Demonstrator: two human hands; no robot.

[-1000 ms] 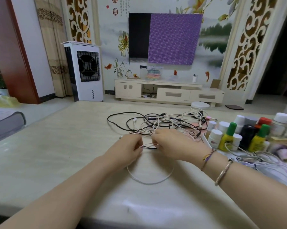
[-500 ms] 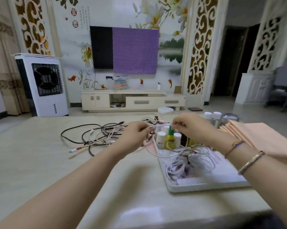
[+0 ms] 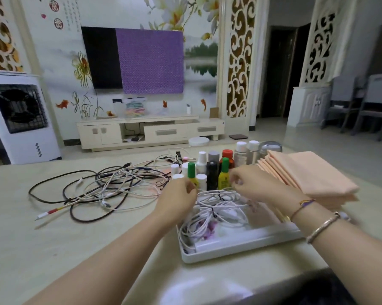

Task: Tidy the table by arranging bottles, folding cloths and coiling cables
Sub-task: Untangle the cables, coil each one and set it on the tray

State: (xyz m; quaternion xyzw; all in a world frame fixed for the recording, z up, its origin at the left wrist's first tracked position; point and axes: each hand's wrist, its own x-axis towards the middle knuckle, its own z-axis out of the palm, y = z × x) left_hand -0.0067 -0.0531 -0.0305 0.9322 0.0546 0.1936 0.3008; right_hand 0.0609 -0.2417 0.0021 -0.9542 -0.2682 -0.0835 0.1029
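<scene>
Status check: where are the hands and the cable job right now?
Both hands, left hand and right hand, over white tray of coiled white cables. Grip unclear. Tangled cable pile left. Bottles close behind.

thirteen bottles [image 3: 212, 170], one tray [image 3: 240, 249], two hands [image 3: 179, 201]

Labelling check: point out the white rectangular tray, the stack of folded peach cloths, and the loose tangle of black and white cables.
white rectangular tray [image 3: 240, 253], head view, bare near rim.
stack of folded peach cloths [image 3: 317, 175], head view, top cloth's middle.
loose tangle of black and white cables [image 3: 110, 186], head view, centre of the heap.
</scene>
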